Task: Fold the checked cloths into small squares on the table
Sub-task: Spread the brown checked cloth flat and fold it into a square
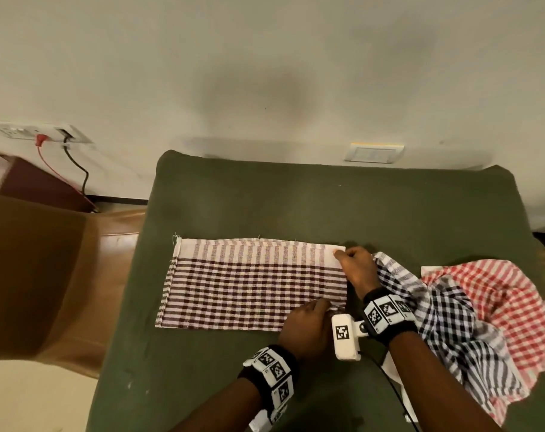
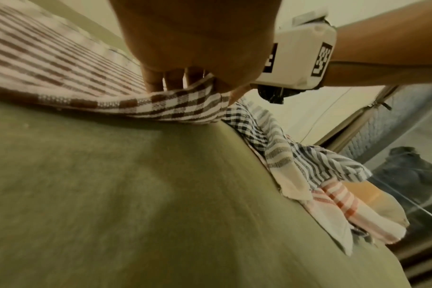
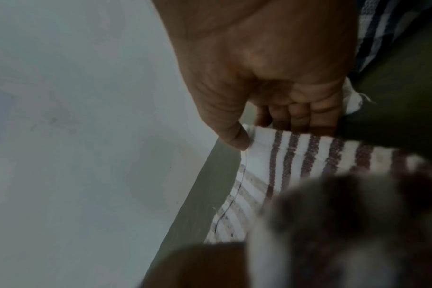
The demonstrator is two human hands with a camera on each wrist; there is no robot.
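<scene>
A brown-and-white checked cloth [image 1: 252, 282] lies as a long flat strip across the green-covered table [image 1: 327, 207]. My left hand [image 1: 308, 325] pinches its near right corner [image 2: 185, 103], lifted slightly off the table. My right hand [image 1: 355, 266] pinches the far right corner, thumb on the striped white border [image 3: 271, 148]. A crumpled blue-and-white checked cloth [image 1: 445, 316] and a red-and-white checked cloth [image 1: 498, 294] lie heaped at the table's right side, just beyond my right wrist.
The table stands against a pale wall [image 1: 265, 73]. A brown seat [image 1: 46, 269] sits to the left. Wall sockets with a red and a black cable [image 1: 74, 163] are at the far left. The far half of the table shows bare green cover.
</scene>
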